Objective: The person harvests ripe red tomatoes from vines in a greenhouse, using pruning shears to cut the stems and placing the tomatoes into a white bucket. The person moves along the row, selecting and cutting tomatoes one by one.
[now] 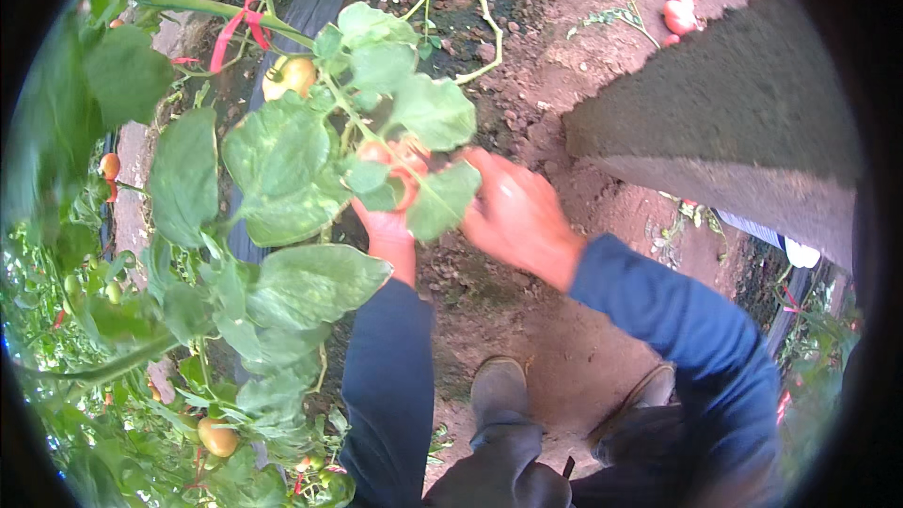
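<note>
Among the leaves of a tomato plant point(282, 162), my left hand point(388, 222) cups a cluster of reddish tomatoes point(374, 152) from below. Leaves cover part of that hand and of the fruit, so its fingers show only in part. My right hand point(518, 208) is just right of the cluster, fingers bent inward beside a leaf point(444, 201). Its fingertips are blurred and partly hidden, and I cannot tell whether they grip anything. A yellow-orange tomato point(289, 77) hangs above and to the left, near a pink tie point(240, 32) on the stem.
Several picked-looking red tomatoes point(679, 14) lie on the soil at the upper right. A large grey-brown, rough-surfaced object point(719, 99) juts in from the right. My shoes point(499, 391) stand on the bare soil path point(557, 331). Dense foliage with another orange tomato point(217, 436) fills the left.
</note>
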The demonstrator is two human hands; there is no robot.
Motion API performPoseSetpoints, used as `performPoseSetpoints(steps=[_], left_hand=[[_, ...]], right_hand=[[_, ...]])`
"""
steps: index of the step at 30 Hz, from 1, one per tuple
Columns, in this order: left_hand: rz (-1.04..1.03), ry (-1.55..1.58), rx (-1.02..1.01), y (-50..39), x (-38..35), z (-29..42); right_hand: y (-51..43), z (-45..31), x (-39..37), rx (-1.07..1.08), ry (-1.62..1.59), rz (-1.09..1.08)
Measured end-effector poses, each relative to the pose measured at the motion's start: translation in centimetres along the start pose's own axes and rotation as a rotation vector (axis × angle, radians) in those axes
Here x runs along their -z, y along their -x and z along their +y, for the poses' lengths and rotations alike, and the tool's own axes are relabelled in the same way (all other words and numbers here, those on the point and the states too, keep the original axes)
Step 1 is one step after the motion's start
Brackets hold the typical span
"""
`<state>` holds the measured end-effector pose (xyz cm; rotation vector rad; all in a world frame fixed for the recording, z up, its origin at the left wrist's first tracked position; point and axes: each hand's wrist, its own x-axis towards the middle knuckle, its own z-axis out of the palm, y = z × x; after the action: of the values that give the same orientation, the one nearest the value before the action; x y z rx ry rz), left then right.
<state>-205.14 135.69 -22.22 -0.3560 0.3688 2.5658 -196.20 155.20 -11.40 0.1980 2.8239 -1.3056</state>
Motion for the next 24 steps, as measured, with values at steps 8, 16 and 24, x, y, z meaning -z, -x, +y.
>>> performPoseSetpoints(steps=[8, 16, 24], left_hand=[[-0.016, 0.081, 0.276, 8.8, -6.1, -6.2], [-0.079, 0.068, 0.442, 14.4, -12.8, -15.0], [-0.372, -0.597, 0.562, 14.6, -28.5, -25.3]], right_hand=[[16.9, 6.3, 16.3, -0.102, 0.071, -0.697], [26.6, 10.9, 17.2, -0.018, 0.117, -0.817], [29.9, 10.9, 14.4, 0.130, 0.202, -0.956]])
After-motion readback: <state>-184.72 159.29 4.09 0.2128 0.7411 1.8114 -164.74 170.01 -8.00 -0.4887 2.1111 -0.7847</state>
